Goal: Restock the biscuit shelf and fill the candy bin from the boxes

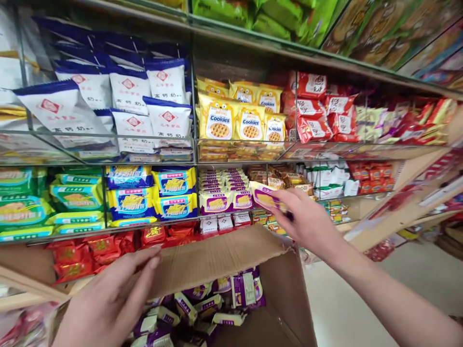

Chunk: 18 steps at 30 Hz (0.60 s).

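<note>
My right hand (307,224) grips a purple and cream biscuit packet (265,195) by its right end, in front of the lower glass shelf. Left of that packet, stacked rows of matching purple and cream packets (216,201) fill a shelf compartment. Below, an open cardboard box (289,294) holds a loose pile of the same packets (208,306). My left hand (112,294) is over the box's left side, beside its raised flap (217,253). Its fingers are stretched out with nothing seen between them; whether they touch the flap is unclear.
Glass dividers split the shelves. Above are white milk biscuit bags (168,120), yellow cookie bags (249,120) and red packets (313,120). Blue and yellow packets (130,202) and green packets (75,197) stand to the left. Red packets (72,260) lie low behind the box. Pale floor (347,299) shows right.
</note>
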Motion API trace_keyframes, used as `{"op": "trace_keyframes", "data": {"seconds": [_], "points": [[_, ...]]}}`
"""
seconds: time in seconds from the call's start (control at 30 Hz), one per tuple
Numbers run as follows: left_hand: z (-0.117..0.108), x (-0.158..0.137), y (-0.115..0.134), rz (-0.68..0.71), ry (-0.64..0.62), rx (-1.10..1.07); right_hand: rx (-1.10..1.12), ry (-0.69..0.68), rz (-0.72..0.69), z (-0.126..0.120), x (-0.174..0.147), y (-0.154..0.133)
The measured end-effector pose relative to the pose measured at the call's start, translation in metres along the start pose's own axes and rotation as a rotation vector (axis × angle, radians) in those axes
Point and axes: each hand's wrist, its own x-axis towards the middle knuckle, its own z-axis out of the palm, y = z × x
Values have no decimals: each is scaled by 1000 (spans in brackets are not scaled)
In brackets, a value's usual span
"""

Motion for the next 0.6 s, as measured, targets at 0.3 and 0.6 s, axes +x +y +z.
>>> {"op": "trace_keyframes", "data": {"seconds": [0.3, 0.6], "points": [[32, 1, -10, 32, -150, -67, -436, -264, 117, 81, 112, 0], [30, -4, -13, -24, -237, -89, -363, -296, 148, 130, 164, 22]]}}
